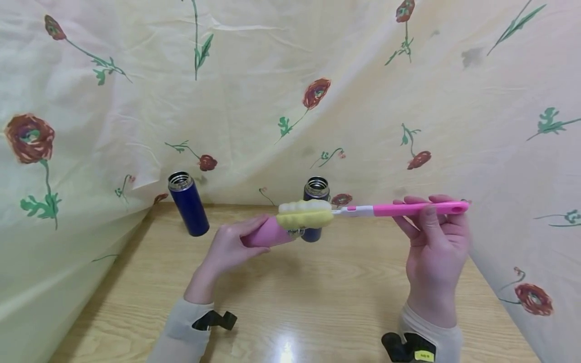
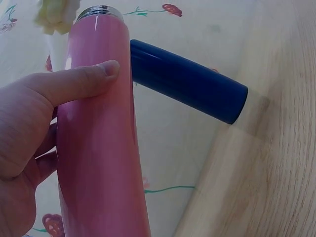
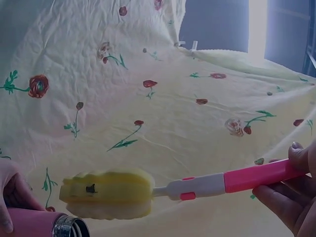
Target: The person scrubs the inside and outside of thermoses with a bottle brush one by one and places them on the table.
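Note:
My left hand (image 1: 231, 243) grips a pink bottle (image 2: 101, 143) round its body, tilted with its open metal mouth (image 3: 71, 227) toward the right. In my right hand (image 1: 436, 247) is a bottle brush with a pink and white handle (image 1: 408, 208), pinched between thumb and fingers. The brush lies level, its yellow and white sponge head (image 1: 305, 218) pointing left. In the head view the sponge overlaps the bottle's mouth end; in the right wrist view it shows outside the bottle, just above the mouth.
A dark blue bottle (image 1: 189, 206) with an open mouth stands at the back left of the wooden table (image 1: 354, 287). Another blue bottle (image 1: 316, 187) stands behind the sponge, partly hidden. A flowered cloth (image 1: 254, 101) hangs behind and at both sides.

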`<state>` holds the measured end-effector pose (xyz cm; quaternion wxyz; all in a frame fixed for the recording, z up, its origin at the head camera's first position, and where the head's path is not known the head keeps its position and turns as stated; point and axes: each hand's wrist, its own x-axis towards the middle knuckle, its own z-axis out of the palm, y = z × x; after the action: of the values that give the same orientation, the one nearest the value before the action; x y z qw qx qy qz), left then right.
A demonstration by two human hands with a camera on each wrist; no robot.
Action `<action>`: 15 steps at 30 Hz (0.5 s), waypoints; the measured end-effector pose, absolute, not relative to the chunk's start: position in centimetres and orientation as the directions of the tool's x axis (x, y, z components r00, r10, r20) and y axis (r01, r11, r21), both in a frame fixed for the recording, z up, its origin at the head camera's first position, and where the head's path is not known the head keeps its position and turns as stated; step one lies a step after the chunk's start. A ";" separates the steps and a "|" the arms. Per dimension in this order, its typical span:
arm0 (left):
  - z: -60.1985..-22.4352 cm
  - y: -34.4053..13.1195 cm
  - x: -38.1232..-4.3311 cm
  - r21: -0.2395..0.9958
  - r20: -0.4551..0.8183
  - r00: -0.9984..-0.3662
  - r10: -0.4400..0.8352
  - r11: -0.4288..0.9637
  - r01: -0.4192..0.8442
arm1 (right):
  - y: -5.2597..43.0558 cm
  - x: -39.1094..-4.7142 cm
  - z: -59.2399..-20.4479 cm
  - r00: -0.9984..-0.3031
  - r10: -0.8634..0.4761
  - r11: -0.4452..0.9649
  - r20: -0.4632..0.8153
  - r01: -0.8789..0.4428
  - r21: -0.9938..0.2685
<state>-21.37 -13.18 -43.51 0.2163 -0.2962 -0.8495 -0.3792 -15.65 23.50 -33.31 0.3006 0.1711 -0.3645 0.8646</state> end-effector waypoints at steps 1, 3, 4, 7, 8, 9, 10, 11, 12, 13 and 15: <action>-43.5 -13.2 -21.4 0.514 0.595 -0.728 0.340 0.535 0.670 | 23.5 -15.6 -33.3 -0.763 0.387 -0.544 0.517 -0.642 -0.541; -43.5 -13.1 -21.3 0.510 0.602 -0.722 0.341 0.532 0.676 | 23.4 -15.6 -33.3 -0.769 0.375 -0.531 0.517 -0.636 -0.560; -43.5 -13.1 -21.3 0.509 0.603 -0.721 0.342 0.530 0.678 | 23.4 -15.6 -33.3 -0.772 0.370 -0.525 0.517 -0.633 -0.569; -43.5 -13.1 -21.3 0.509 0.602 -0.720 0.344 0.530 0.678 | 23.4 -15.5 -33.3 -0.770 0.373 -0.481 0.518 -0.638 -0.602; -43.5 -13.1 -21.3 0.507 0.603 -0.720 0.344 0.531 0.679 | 23.4 -15.5 -33.4 -0.769 0.369 -0.486 0.521 -0.638 -0.598; -43.5 -13.1 -21.4 0.506 0.604 -0.718 0.345 0.531 0.680 | 23.4 -15.5 -33.4 -0.769 0.364 -0.493 0.526 -0.638 -0.592; -43.5 -13.1 -21.4 0.505 0.604 -0.718 0.345 0.531 0.680 | 23.4 -15.6 -33.4 -0.769 0.356 -0.510 0.531 -0.635 -0.580; -43.5 -13.1 -21.3 0.505 0.604 -0.718 0.346 0.530 0.681 | 23.5 -15.6 -33.4 -0.772 0.348 -0.535 0.532 -0.630 -0.563; -43.5 -13.1 -21.4 0.504 0.605 -0.717 0.347 0.529 0.682 | 23.4 -15.6 -33.5 -0.772 0.339 -0.552 0.538 -0.626 -0.551; -43.5 -13.0 -21.3 0.504 0.604 -0.717 0.348 0.530 0.682 | 23.4 -15.6 -33.5 -0.772 0.329 -0.577 0.543 -0.620 -0.532; -43.5 -13.1 -21.3 0.505 0.603 -0.716 0.351 0.527 0.684 | 23.3 -15.7 -33.6 -0.771 0.319 -0.595 0.551 -0.615 -0.517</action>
<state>-21.29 -13.06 -43.53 0.2200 -0.3058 -0.8456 -0.3781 -15.67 23.31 -33.58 0.2688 0.2052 -0.3608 0.8691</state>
